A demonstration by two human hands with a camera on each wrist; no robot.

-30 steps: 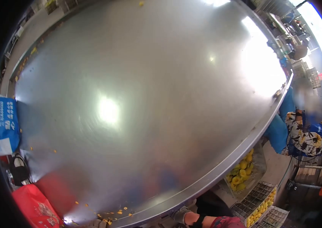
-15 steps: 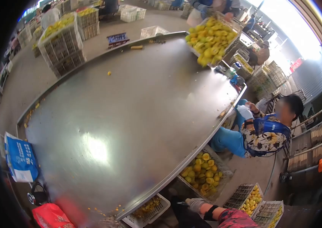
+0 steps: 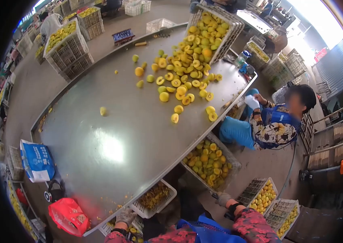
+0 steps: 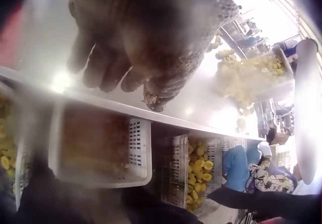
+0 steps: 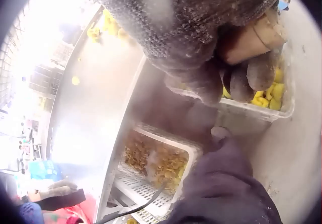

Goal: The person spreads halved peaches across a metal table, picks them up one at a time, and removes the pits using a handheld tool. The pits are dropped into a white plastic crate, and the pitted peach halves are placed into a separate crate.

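My gloved left hand (image 3: 126,216) is at the near edge of the metal table (image 3: 139,133). In the left wrist view its fingers (image 4: 108,68) are extended, with nothing held. Away from the table, low at the right, is my gloved right hand (image 3: 223,199). The right wrist view shows its fingers curled round a tan cylindrical handle (image 5: 254,39); the tool's far end is hidden. Whole and halved yellow peaches (image 3: 179,77) spread over the table's far end. They spill from a tilted crate (image 3: 224,38), far from both hands.
A crate of peaches (image 3: 208,162) stands beside the table, next to a seated person (image 3: 278,121). A white basket of brownish scraps (image 3: 155,198) is under the near edge. Blue (image 3: 37,160) and red (image 3: 69,216) bags lie along the left side. Stacked crates (image 3: 68,48) stand beyond.
The far crate has tipped over the table, and peaches have tumbled out across it; one has rolled toward the middle. The head view has shifted, bringing both my hands into sight.
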